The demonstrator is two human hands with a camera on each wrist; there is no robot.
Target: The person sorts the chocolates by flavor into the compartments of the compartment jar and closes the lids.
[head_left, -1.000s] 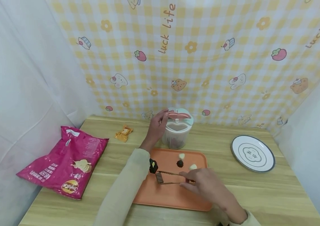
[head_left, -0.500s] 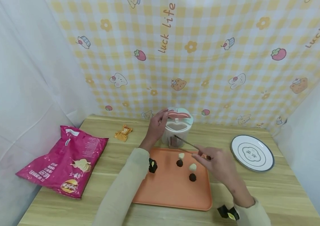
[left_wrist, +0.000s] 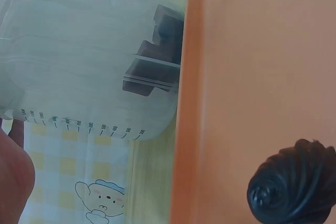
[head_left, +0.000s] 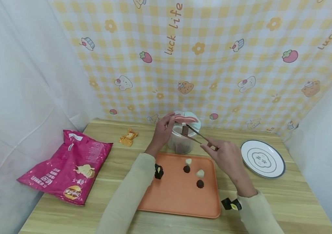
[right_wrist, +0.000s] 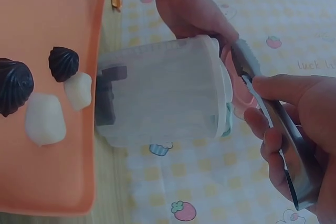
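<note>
My left hand (head_left: 164, 127) holds the lid of a clear plastic storage container (head_left: 173, 142) at its left side, beside the raised pink flap (head_left: 186, 119). Dark chocolate pieces (left_wrist: 149, 66) show through the wall at the bottom. With thumb and fingers, my right hand (head_left: 227, 157) grips metal tongs (right_wrist: 294, 156). Between the tong tips, a brown chocolate block (head_left: 185, 130) is pinched over the lid's opening. The block is hidden in the right wrist view. An orange tray (head_left: 177, 201) lies in front of the container.
Dark swirled pieces (head_left: 200, 184) and white pieces (head_left: 200, 173) lie on the tray. To the left are a magenta chip bag (head_left: 69, 165) and orange-wrapped candy (head_left: 128, 138). A white plate (head_left: 262, 159) sits at right. Patterned cloth (head_left: 198, 71) hangs behind.
My right hand has carried the tongs and chocolate block up from the tray, past the container's front, to above the opening. My left hand has stayed at the lid.
</note>
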